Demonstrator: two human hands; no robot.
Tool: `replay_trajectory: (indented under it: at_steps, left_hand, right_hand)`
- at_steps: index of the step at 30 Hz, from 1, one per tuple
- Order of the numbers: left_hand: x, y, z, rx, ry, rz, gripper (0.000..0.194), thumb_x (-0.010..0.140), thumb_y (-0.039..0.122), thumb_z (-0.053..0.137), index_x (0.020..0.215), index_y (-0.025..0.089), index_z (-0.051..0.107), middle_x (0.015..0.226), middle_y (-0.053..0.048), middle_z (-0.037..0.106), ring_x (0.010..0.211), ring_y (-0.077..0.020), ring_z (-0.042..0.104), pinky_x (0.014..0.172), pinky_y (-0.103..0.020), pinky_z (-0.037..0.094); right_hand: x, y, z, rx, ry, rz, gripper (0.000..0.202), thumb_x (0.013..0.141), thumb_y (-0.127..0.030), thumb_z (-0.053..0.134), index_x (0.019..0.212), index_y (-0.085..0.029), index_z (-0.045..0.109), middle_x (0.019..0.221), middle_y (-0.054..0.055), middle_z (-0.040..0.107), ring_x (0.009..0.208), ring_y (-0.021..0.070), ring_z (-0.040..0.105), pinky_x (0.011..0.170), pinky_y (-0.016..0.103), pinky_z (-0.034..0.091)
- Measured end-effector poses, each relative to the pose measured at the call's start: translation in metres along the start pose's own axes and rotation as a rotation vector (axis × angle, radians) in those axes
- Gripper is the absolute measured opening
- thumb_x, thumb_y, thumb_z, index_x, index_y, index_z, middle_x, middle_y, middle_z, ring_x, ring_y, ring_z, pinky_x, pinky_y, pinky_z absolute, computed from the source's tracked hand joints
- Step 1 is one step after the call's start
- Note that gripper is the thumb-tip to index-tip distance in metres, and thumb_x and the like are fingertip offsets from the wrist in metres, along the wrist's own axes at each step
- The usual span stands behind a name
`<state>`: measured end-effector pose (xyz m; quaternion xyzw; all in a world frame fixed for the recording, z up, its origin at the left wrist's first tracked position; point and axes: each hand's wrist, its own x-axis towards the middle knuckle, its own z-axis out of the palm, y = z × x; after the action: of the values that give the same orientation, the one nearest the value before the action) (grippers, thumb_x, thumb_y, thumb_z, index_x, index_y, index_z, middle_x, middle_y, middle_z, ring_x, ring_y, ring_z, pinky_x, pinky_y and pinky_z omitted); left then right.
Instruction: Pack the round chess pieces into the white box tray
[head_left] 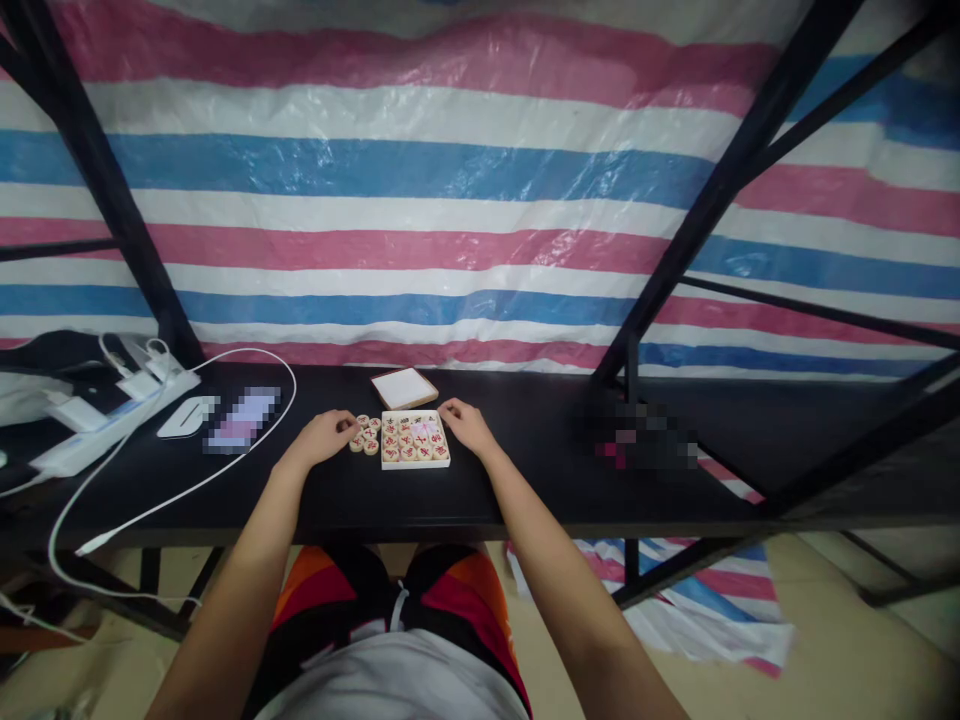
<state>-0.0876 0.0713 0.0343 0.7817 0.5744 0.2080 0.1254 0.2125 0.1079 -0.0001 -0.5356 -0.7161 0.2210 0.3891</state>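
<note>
A small white box (416, 464) stands on the black tabletop, filled with round xiangqi pieces (407, 440) marked with mostly red characters. Several loose xiangqi pieces (364, 436) are grouped just left of the box. My left hand (328, 437) is beside this group, its fingers curled in at the pieces' left edge; whether a piece is between the fingertips is too small to make out. At the box's far right corner, my right hand (466, 424) has its fingertips bent together on the rim. Behind the box lies its lid (405, 387), with a white inner face upward.
A power strip (112, 425) with chargers and a looping white cable (180, 487) occupies the table's left side, near a blurred phone-like object (244, 420). Blurred dark items (645, 437) lie to the right. Black metal posts (697, 230) and a striped plastic sheet (420, 170) border the table.
</note>
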Motion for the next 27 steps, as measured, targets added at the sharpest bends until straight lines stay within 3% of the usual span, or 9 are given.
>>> replay_trajectory:
  at_steps: [7,15,21,27]
  left_hand:
    - [0.001,-0.004,0.000,-0.132,-0.008,-0.042,0.036,0.072,0.049,0.056,0.088,0.020,0.069,0.083,-0.004,0.066,0.075,-0.0190,0.059,0.068,-0.027,0.042]
    - [0.002,-0.004,0.001,-0.237,0.070,-0.007,0.022,0.074,0.041,0.059,0.079,0.019,0.059,0.071,0.000,0.063,0.066,-0.0148,0.057,0.062,-0.024,0.043]
    - [0.002,0.019,0.006,-0.274,0.246,0.120,0.025,0.081,0.038,0.051,0.091,0.019,0.065,0.086,-0.004,0.064,0.070,-0.0146,0.058,0.069,-0.026,0.046]
    - [0.011,0.049,0.017,-0.666,0.179,0.117,0.030,0.072,0.042,0.064,0.085,0.016,0.064,0.081,-0.005,0.067,0.075,-0.0175,0.061,0.072,-0.029,0.048]
  right_hand:
    - [0.001,0.003,0.001,0.003,-0.003,0.004,0.026,0.083,-0.041,0.045,0.084,-0.022,0.063,0.067,-0.002,0.062,0.066,0.0144,0.057,0.064,0.024,0.038]
    - [0.001,0.002,0.000,-0.029,-0.019,-0.012,0.026,0.085,-0.039,0.043,0.085,-0.022,0.062,0.067,-0.002,0.060,0.063,0.0140,0.055,0.063,0.025,0.041]
    - [-0.008,-0.026,-0.004,-0.306,0.229,-0.322,0.022,0.087,-0.028,0.044,0.099,-0.020,0.060,0.099,0.009,0.057,0.095,0.0222,0.051,0.083,0.034,0.043]
    - [-0.020,-0.054,0.003,-0.236,0.058,-0.612,0.024,0.087,-0.027,0.047,0.108,-0.022,0.057,0.099,0.007,0.058,0.098,0.0209,0.052,0.091,0.035,0.042]
